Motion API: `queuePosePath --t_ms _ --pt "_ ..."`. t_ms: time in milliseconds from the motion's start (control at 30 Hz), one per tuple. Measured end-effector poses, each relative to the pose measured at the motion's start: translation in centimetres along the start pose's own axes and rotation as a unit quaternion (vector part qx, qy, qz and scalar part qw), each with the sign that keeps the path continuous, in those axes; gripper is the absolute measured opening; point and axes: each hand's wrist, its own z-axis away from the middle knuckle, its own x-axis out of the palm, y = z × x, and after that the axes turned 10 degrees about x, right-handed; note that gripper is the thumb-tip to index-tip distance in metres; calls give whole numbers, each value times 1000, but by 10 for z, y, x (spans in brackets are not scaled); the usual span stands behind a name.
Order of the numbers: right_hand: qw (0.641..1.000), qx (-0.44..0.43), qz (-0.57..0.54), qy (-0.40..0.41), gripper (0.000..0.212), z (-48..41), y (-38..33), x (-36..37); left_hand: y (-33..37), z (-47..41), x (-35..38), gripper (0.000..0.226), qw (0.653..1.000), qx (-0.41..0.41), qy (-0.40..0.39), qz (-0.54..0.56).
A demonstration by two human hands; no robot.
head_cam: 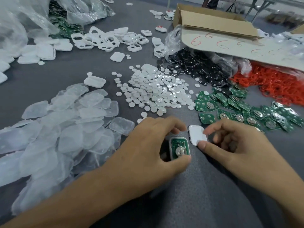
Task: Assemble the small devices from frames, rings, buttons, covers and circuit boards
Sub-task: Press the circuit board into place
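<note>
white cover [197, 135] in pinch of right fingers [202, 145] — green-boarded frame [179, 149] in curled grip of left fingers [178, 127]

red rings [271, 86]: partly under box [213, 18] | bag [16, 22]: cut off left

Single view for you: head cam only.
- Sits up at your head, faces forward and down across counter [213, 191].
- Wide-angle lens, so straight lines bend near edges.
- Close in on work: left hand [144, 145] and right hand [243, 145] fill lower middle, forearms run off bottom edge.
- Far side of counter and cardboard box [213, 22] reach top of frame, room beyond gets blurry.
</note>
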Motion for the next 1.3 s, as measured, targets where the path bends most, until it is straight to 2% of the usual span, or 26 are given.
queuePosePath --t_ms 67,167,367,1100,1200,1300 --pt "998 -38 46 22 30 1 -4 -1 0 0 0 34 1000 16 -5 -16" --pt "988 -109 112 -11 40 1 -7 2 -3 -1 2 27 999 25 -9 -24" --pt "989 -105 101 -29 33 0 -2 3 -5 -1 1 22 999 28 -7 -16" --pt "992 -106 71 -19 36 1 -1 5 3 -1 -1 15 1000 23 8 -11" --pt "991 -109 73 -26 39 2 -2 5 4 -1 -2 18 1000 20 4 -5" --pt "990 -126 62 -8 34 5 -5 4 2 0 -5 31 1000 9 -5 29"
